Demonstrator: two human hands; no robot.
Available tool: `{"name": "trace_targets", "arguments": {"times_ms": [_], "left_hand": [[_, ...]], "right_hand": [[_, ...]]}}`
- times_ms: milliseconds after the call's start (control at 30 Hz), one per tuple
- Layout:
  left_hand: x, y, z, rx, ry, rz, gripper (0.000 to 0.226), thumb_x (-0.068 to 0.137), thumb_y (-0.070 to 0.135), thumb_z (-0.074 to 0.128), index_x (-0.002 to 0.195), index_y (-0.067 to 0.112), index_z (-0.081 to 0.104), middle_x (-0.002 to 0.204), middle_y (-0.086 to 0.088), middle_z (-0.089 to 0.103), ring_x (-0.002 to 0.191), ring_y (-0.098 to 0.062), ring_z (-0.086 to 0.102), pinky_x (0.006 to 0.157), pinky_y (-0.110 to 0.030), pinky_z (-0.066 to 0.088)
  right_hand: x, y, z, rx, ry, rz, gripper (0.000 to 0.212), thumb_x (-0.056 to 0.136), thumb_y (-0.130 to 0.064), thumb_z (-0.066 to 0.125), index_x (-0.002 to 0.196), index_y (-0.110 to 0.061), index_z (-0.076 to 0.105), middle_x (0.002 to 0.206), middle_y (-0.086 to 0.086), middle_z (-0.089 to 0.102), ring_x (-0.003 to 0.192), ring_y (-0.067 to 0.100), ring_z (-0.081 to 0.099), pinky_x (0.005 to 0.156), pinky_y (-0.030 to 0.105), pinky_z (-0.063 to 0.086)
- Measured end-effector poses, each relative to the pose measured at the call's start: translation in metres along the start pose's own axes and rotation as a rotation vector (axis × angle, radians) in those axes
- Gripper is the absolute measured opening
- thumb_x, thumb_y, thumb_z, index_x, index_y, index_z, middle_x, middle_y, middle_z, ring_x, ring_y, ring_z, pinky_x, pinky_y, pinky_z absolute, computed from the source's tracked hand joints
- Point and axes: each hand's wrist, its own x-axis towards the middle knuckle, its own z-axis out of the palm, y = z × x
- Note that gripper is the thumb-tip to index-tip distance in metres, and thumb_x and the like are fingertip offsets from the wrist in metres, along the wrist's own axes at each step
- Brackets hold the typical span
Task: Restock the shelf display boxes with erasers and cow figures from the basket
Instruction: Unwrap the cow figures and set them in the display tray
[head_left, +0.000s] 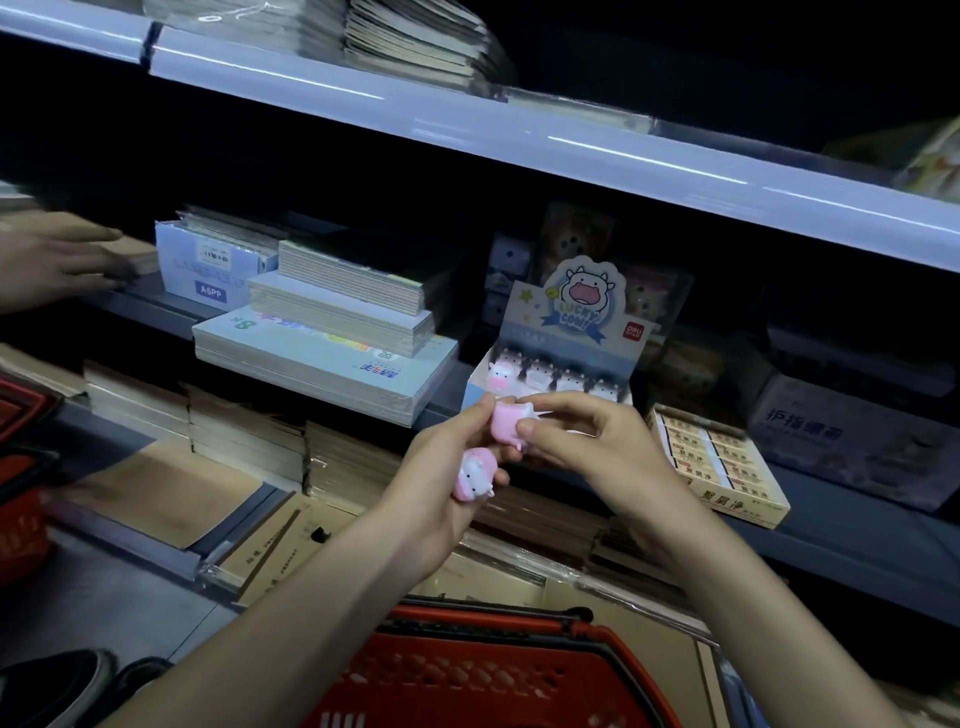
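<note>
The shelf (857, 525) runs across in front of you and carries the cow box (576, 312), which stands upright with its "Lucky Cow" card at the back. The red basket (467, 680) sits well below the cow box, at the bottom edge of your view. Stacked notebooks (332, 332) lie just left of the cow box on the same shelf. The eraser box (722, 462) lies just right of the cow box, slightly nearer to you, with rows of erasers in it.

Your left hand (441, 467) is directly in front of the cow box, fingers curled round the lower cow (472, 475), a pink figure against your palm. Your right hand (587, 441), beside it, pinches the upper cow (504, 423) between thumb and forefinger, and your left fingertips touch that cow too.

One boxed cow (500, 375) stands in the cow box's front left corner, just above your hands. Far left of the cow box, another person's hand (57, 265) rests on the shelf.
</note>
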Motion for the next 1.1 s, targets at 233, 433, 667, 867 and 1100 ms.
{"name": "trace_targets", "arguments": {"times_ms": [233, 433, 667, 867, 1100], "left_hand": [[0.003, -0.008, 0.003, 0.099, 0.011, 0.050, 0.029, 0.095, 0.034, 0.067, 0.104, 0.008, 0.077, 0.100, -0.012, 0.078, 0.064, -0.015, 0.062, 0.044, -0.020, 0.043], [0.009, -0.011, -0.003, 0.231, 0.036, 0.054, 0.036, 0.089, 0.044, 0.072, 0.102, 0.011, 0.081, 0.094, -0.011, 0.074, 0.073, -0.020, 0.055, 0.054, -0.027, 0.037], [0.013, -0.014, -0.004, 0.203, 0.007, 0.060, 0.034, 0.093, 0.045, 0.070, 0.102, 0.014, 0.081, 0.092, -0.011, 0.069, 0.061, -0.017, 0.049, 0.057, -0.030, 0.032], [0.007, -0.012, 0.004, 0.460, 0.019, 0.245, 0.033, 0.101, 0.041, 0.060, 0.090, 0.016, 0.079, 0.067, -0.001, 0.067, 0.053, -0.014, 0.052, 0.052, -0.028, 0.043], [0.022, -0.012, -0.010, 1.314, 0.128, 0.548, 0.045, 0.100, 0.035, 0.057, 0.144, 0.041, 0.052, 0.082, 0.008, 0.066, 0.083, -0.013, 0.064, 0.081, -0.040, 0.055]], "right_hand": [[0.001, 0.007, -0.006, -0.029, 0.043, -0.177, 0.030, 0.083, -0.004, 0.082, 0.103, -0.021, 0.068, 0.106, -0.007, 0.072, 0.097, 0.013, 0.075, 0.082, 0.023, 0.059], [-0.003, 0.011, -0.005, -0.148, 0.025, -0.263, 0.038, 0.083, 0.007, 0.074, 0.105, -0.024, 0.069, 0.105, -0.013, 0.072, 0.104, 0.005, 0.070, 0.087, 0.022, 0.058], [-0.003, 0.010, -0.012, 0.048, 0.040, -0.057, 0.027, 0.091, -0.016, 0.076, 0.118, -0.022, 0.073, 0.108, -0.002, 0.077, 0.098, 0.011, 0.074, 0.092, 0.028, 0.058], [-0.006, 0.004, -0.015, 0.014, 0.037, -0.052, 0.027, 0.085, -0.009, 0.081, 0.110, -0.015, 0.073, 0.095, 0.000, 0.080, 0.089, 0.018, 0.077, 0.091, 0.035, 0.059], [0.038, 0.008, -0.024, -0.512, 0.283, -0.187, 0.033, 0.077, -0.030, 0.085, 0.107, -0.028, 0.070, 0.097, -0.011, 0.073, 0.082, 0.006, 0.072, 0.075, 0.030, 0.059]]}}
